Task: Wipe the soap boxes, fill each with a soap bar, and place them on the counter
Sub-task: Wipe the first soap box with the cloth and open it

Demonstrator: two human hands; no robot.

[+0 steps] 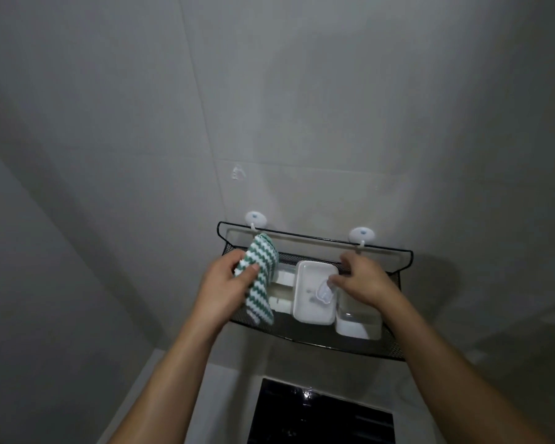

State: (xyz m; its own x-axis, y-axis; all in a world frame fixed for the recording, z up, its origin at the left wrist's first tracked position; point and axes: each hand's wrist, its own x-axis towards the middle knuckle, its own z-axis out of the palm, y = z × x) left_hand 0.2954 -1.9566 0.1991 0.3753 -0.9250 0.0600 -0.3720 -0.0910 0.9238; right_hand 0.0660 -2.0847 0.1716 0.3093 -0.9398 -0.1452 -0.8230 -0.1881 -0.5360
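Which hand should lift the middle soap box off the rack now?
Right, probably. The right hand already has fingers on the middle soap box in the wire rack, while the left hand grips the striped cloth.

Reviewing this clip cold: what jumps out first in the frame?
The green-and-white striped cloth, gripped by the left hand at the left end of the black mesh wall shelf. Beside it, the right hand touches a white soap box at the shelf's middle.
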